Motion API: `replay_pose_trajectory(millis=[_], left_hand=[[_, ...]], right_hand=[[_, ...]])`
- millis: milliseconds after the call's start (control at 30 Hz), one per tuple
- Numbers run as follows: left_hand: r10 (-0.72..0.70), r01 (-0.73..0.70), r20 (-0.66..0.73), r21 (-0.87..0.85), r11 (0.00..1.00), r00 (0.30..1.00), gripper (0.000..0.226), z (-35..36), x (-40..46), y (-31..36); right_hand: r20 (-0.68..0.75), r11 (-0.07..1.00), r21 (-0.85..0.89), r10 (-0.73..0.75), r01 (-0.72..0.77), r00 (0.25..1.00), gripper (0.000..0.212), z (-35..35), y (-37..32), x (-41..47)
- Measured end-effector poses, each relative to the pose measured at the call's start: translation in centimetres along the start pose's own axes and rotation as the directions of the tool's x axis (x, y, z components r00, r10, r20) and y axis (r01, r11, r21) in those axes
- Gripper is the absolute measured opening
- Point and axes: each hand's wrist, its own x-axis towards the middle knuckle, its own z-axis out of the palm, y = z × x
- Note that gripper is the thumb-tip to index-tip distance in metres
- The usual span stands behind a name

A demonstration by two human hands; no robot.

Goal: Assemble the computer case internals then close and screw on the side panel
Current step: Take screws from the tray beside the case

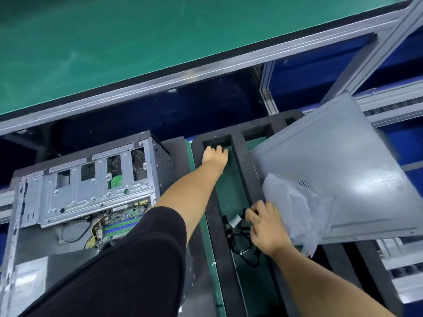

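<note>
An open grey computer case (75,191) lies on its side at the left, showing its drive cage, green motherboard and yellow wires. Beside it stands a black foam tray (242,156) with long slots. My left hand (215,155) reaches into the far end of one slot, its fingers hidden in the recess. My right hand (265,227) grips a bundle of black cables (240,234) lying in the same slot. The grey side panel (338,175), partly wrapped in plastic film (295,209), rests tilted across the tray at the right.
A green conveyor belt (114,42) with an aluminium frame runs across the top. More black foam slots (343,271) and aluminium rails (402,280) lie at the lower right. The case leans close to the tray's left wall.
</note>
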Motion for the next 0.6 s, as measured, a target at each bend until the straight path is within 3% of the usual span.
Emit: replay_pose_trajectory(millis=[200, 467, 600], left_hand=[[0.03, -0.031, 0.044, 0.02, 0.999, 0.999, 0.092, -0.6, 0.2, 0.0], [0.057, -0.07, -0.093, -0.146, 0.987, 0.994, 0.083, -1.3, -2.1, 0.2], [0.09, -0.102, -0.103, -0.12, 0.988, 0.991, 0.078, -2.1, -5.3, 0.7]], right_hand=[[0.028, 1.0, -0.024, 0.008, -0.007, 1.0, 0.028, 0.1, -0.1, -0.1], [0.039, 0.998, -0.052, 0.022, -0.02, 0.999, 0.025, -0.1, -0.2, -0.1], [0.039, 0.999, -0.043, 0.031, -0.03, 0.999, 0.024, -0.1, -0.2, -0.2]])
